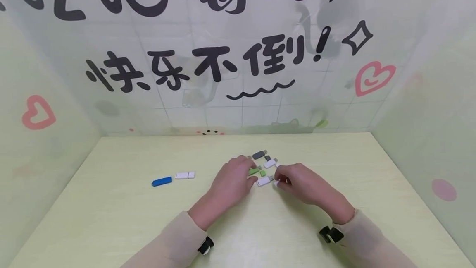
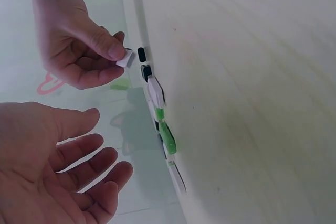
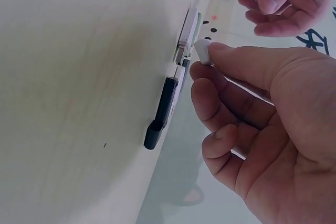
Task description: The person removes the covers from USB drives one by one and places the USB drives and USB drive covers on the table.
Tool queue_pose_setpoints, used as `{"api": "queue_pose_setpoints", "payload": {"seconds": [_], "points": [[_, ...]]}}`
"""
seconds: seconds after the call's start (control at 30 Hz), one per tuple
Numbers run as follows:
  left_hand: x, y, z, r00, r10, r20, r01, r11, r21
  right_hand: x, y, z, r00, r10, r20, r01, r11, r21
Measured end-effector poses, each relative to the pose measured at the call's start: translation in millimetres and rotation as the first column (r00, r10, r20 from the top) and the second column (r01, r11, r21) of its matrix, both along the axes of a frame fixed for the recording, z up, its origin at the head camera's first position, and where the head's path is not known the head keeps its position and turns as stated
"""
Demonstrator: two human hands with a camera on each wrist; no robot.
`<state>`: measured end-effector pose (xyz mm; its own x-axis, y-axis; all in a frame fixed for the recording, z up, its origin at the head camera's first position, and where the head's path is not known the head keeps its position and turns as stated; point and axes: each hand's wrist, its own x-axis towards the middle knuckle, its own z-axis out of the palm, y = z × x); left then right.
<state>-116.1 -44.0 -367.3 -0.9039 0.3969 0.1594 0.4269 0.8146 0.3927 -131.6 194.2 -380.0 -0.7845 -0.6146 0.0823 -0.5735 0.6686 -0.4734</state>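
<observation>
Right hand (image 1: 306,183), in the head view, pinches a small white cap (image 1: 277,183) between thumb and finger, just beside the metal plug of a white stick (image 1: 263,181) which lies on the surface (image 1: 238,235). Left hand (image 1: 231,180) is at the other side of this group, near a green stick (image 1: 254,171); from here I cannot tell whether it touches the stick. Also lying close are a green cap (image 1: 262,173), a dark grey stick (image 1: 259,155) and another white stick (image 1: 270,163). Well apart, to the left, lie a blue stick (image 1: 161,181) and a capped white stick (image 1: 184,175). From the left wrist, the left hand is seen relaxed, with fingers spread and slightly bent, holding nothing. From the right wrist, the cap sits between thumb and forefinger, above the surface, and a black stick (image 3: 167,100) lies nearby with a black cap (image 3: 153,135) near its end.
</observation>
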Motion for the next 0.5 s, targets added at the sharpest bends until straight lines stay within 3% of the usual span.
{"api": "queue_pose_setpoints", "payload": {"seconds": [0.27,0.5], "points": [[12.4,-22,3.3,0.996,0.037,-0.081,-0.035,0.999,0.034,-3.6,-2,-0.9,1.0,0.012,-0.003,-0.012,1.0,-0.012],[23.8,-43,-1.4,0.984,0.044,-0.175,-0.049,0.999,-0.024,-3.9,-4,-2.8,1.0,0.008,0.027,-0.007,1.0,-0.029]]}}
